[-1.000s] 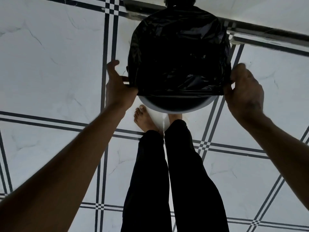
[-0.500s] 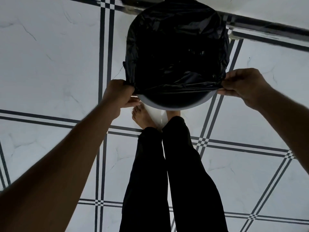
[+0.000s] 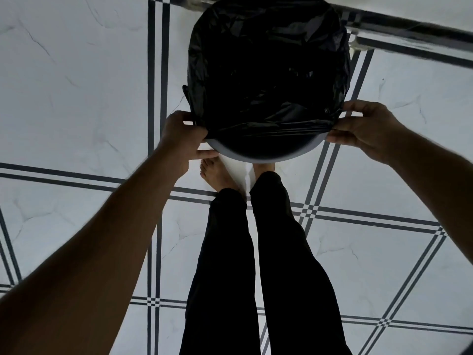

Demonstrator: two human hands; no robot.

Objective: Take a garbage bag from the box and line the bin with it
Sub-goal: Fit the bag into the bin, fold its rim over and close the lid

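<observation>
A black garbage bag [image 3: 268, 73] is spread over the mouth of a round white bin [image 3: 261, 157] that stands on the floor in front of my feet. The bag covers the far and side rim; the near rim shows bare below the bag's stretched edge. My left hand [image 3: 183, 139] pinches the bag's edge at the bin's left side. My right hand [image 3: 363, 129] pinches the edge at the right side. The box of bags is out of view.
The floor [image 3: 76, 98] is white marble tile with dark double stripes. My bare feet and black trouser legs [image 3: 256, 252] stand right against the bin's near side. A wall base with a metal strip [image 3: 409, 37] runs behind the bin.
Both hands have gone from flat against the bin's sides to pinching the bag's edge, which now lies stretched lower across the near part of the rim.
</observation>
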